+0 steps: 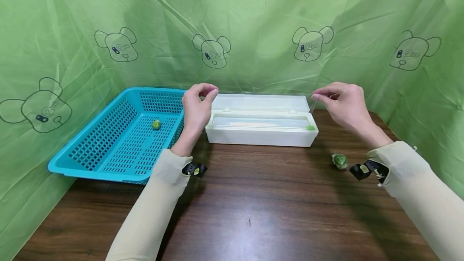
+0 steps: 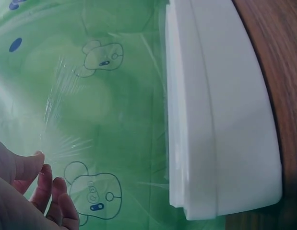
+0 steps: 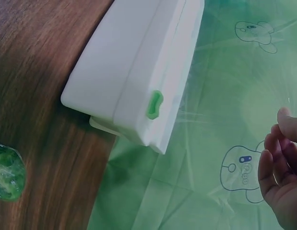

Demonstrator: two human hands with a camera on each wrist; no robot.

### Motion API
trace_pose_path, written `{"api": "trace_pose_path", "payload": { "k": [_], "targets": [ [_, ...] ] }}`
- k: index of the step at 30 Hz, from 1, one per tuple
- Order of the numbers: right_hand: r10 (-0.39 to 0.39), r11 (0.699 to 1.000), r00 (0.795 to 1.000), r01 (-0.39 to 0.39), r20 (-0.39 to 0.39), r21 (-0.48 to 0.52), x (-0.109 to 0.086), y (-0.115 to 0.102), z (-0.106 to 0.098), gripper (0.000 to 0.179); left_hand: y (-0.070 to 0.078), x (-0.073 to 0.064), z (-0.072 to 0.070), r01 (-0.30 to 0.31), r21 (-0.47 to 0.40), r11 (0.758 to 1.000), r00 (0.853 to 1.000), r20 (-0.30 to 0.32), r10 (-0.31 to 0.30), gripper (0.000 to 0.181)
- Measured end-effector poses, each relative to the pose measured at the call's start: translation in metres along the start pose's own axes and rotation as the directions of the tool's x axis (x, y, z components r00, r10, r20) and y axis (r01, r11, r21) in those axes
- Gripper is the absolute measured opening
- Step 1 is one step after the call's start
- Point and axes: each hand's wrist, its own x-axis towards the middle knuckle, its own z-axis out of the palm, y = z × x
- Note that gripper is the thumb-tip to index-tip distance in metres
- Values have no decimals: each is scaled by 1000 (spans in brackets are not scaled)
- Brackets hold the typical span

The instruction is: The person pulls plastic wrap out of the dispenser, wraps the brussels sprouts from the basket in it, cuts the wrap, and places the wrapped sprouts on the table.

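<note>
Clear plastic wrap (image 2: 54, 103) stretches between my two raised hands, its creases catching the light. My left hand (image 1: 197, 106) pinches one edge between thumb and fingertips, above the left end of a white wrap dispenser (image 1: 261, 137). Beyond the dispenser's right end, my right hand (image 1: 342, 102) pinches the other edge the same way. The dispenser's lid (image 1: 259, 103) is raised at the back. A small green slide cutter (image 3: 154, 105) sits at its right end. Below my right hand, a Brussels sprout (image 1: 339, 161) covered in shiny film lies on the table.
On the left stands a blue plastic basket (image 1: 98, 134) with perforated walls, holding a single Brussels sprout (image 1: 156, 125). The brown wooden table (image 1: 250, 196) extends in front of the dispenser. A green curtain (image 1: 253, 19) with printed bear heads encloses the back and sides.
</note>
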Motion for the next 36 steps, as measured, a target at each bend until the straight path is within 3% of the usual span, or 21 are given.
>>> {"api": "trace_pose_path", "payload": {
  "k": [16,36],
  "targets": [
    [-26,1000,999,26,-34,-1,-1,-17,-17,7,13,1,-9,-31,-54,998,999,-34,29,9],
    [-82,996,994,84,-70,15,-2,-30,-34,6,32,-2,-23,-63,-127,990,998,-27,60,8]
  ]
}}
